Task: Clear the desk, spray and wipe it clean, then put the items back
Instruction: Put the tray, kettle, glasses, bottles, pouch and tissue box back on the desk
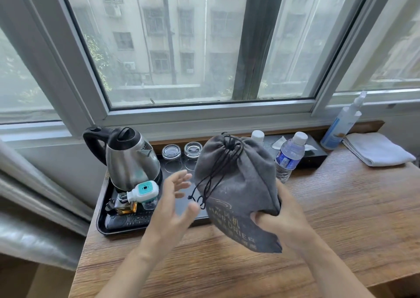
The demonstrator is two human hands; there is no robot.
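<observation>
A grey drawstring hair-dryer bag (236,184) is held up above the wooden desk (329,225). My right hand (280,218) grips its lower part from the right, thumb pressed into the cloth. My left hand (175,204) hovers just left of the bag with fingers spread, touching nothing. A black tray (101,220) at the desk's left carries a steel kettle (129,159), a small white-and-teal plug-in device (143,192), a little amber bottle (125,205), a remote control (129,219) and two upturned glasses (171,152). A spray bottle (341,124) and a folded white cloth (377,148) sit at the far right.
A water bottle (289,155) stands behind the bag, beside a black tissue box (313,156); a second white cap (257,135) peeks over the bag. The window sill runs along the desk's back edge. The desk ends at the left by a curtain (34,195).
</observation>
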